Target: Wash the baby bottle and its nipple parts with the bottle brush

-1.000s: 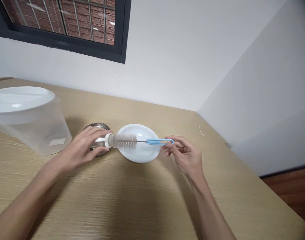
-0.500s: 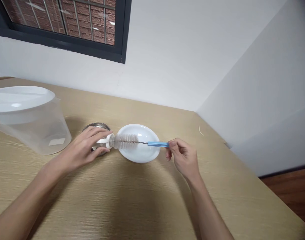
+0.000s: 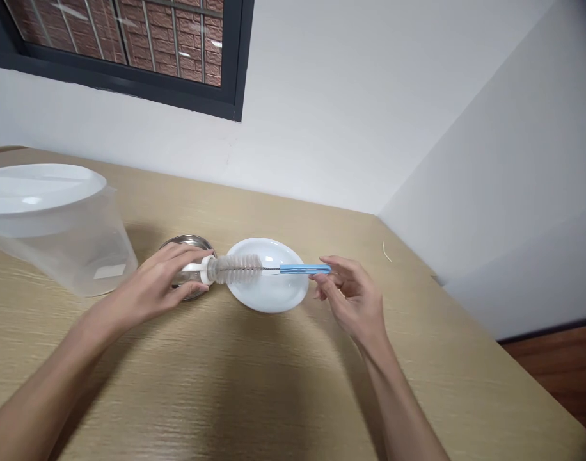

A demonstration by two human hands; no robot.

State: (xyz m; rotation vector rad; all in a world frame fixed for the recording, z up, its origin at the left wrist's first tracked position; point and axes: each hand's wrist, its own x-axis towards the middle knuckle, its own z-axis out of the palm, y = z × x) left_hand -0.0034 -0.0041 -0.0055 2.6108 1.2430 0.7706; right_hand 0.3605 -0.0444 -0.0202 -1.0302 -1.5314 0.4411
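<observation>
Wood-grain surface (image 3: 274, 384): brush (image 3: 235, 269) lies level, long axis left-right above plate (image 3: 274, 294), bristles at bottle (image 3: 190, 276), which left hand (image 3: 153, 285) grips with closed fingers; right hand (image 3: 353, 298) is nearest blue handle (image 3: 305, 269), fingers curved, contact unclear.

The left hand (image 3: 151, 282) hides most of a small clear bottle (image 3: 190, 277) and part of a round steel dish (image 3: 187, 241). Left of it, the picture's edge cuts off a translucent plastic tub (image 3: 67, 250); beyond the right hand (image 3: 353, 298), a thin pale strand (image 3: 386, 251) is too small to tell.

Bottle brush (image 3: 235, 269) over plate (image 3: 283, 296); metal dish (image 3: 187, 241) just L, lidded tub (image 3: 57, 243) further L, all on table (image 3: 283, 390).
</observation>
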